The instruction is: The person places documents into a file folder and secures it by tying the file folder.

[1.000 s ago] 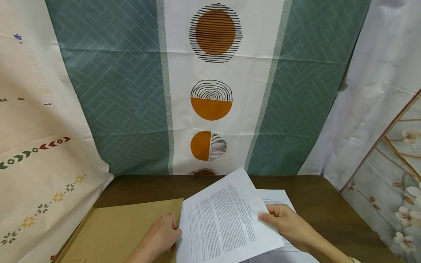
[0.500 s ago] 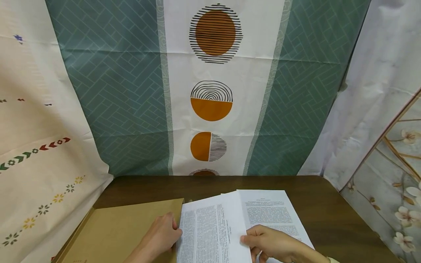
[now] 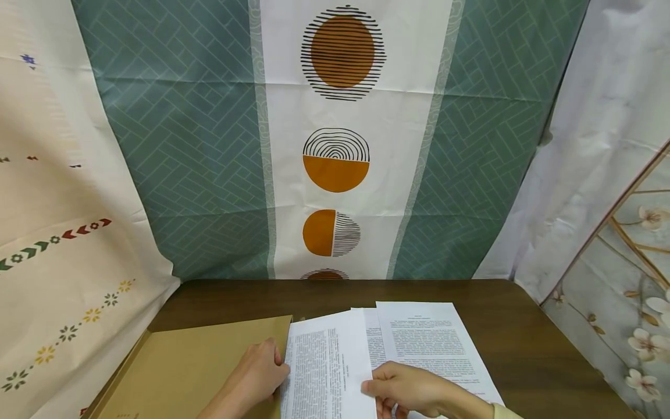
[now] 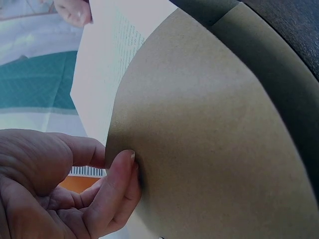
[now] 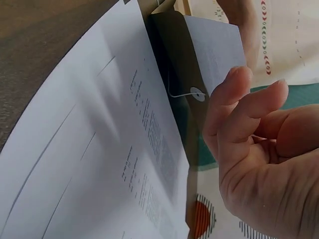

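Note:
My left hand [image 3: 256,369] pinches the open edge of a brown kraft document envelope [image 3: 193,355]; in the left wrist view its thumb and finger meet over the lifted edge of the envelope [image 4: 199,124]. A printed sheet [image 3: 324,361] reaches into the envelope's mouth, its left part hidden inside. My right hand [image 3: 410,387] pinches that sheet by its right edge, just above other printed pages [image 3: 434,343] on the table. In the right wrist view, the envelope's underside shows a white round button [image 5: 198,93] with a string, and the sheet [image 5: 217,47] stands in the opening.
The dark brown table [image 3: 523,337] runs back to a green and white patterned curtain [image 3: 204,174]. Cream cloth [image 3: 78,262] hangs at the left and floral cloth [image 3: 617,262] at the right. The loose pages overlap one another, slightly fanned.
My right hand has moved left and down, carrying the sheet lower and further into the envelope. More of the pages on the table now shows. The left hand has stayed at the envelope's edge.

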`<move>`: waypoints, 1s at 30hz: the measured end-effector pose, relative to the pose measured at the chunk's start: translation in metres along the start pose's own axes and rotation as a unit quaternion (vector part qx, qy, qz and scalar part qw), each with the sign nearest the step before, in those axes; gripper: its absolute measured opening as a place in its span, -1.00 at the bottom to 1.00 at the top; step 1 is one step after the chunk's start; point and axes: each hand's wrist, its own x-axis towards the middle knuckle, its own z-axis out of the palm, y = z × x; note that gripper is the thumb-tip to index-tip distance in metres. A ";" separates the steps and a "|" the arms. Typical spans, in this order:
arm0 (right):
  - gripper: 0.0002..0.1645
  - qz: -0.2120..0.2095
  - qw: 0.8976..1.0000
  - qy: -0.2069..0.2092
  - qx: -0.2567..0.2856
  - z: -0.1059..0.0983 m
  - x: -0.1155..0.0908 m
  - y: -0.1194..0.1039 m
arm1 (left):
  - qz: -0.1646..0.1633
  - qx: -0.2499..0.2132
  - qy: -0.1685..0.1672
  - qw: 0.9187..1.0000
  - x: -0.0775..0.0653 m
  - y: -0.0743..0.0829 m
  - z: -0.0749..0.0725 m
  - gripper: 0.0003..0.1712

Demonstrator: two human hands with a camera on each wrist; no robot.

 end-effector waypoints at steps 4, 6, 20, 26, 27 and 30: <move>-0.46 -0.006 1.000 -0.014 -0.008 0.002 0.008 -0.001 | 0.003 0.003 0.003 1.000 0.000 0.000 0.000 -0.80; -0.45 -0.007 1.000 -0.020 -0.010 0.004 0.013 -0.001 | 0.004 0.003 0.005 1.000 0.000 0.000 0.000 -0.80; -0.52 -0.006 0.998 0.014 -0.060 0.031 0.042 -0.001 | 0.008 0.000 0.015 1.000 0.000 -0.001 0.002 -0.81; -0.61 -0.006 0.997 0.054 -0.049 0.041 0.049 -0.002 | 0.003 0.001 0.014 1.000 -0.001 -0.001 0.002 -0.80; -0.63 -0.011 0.997 0.066 -0.037 0.042 0.050 -0.002 | -0.001 0.002 0.013 1.000 -0.001 0.000 0.002 -0.79; -0.71 -0.035 0.994 0.103 0.002 0.042 0.052 -0.003 | -0.007 0.006 0.012 1.000 -0.001 0.000 0.002 -0.79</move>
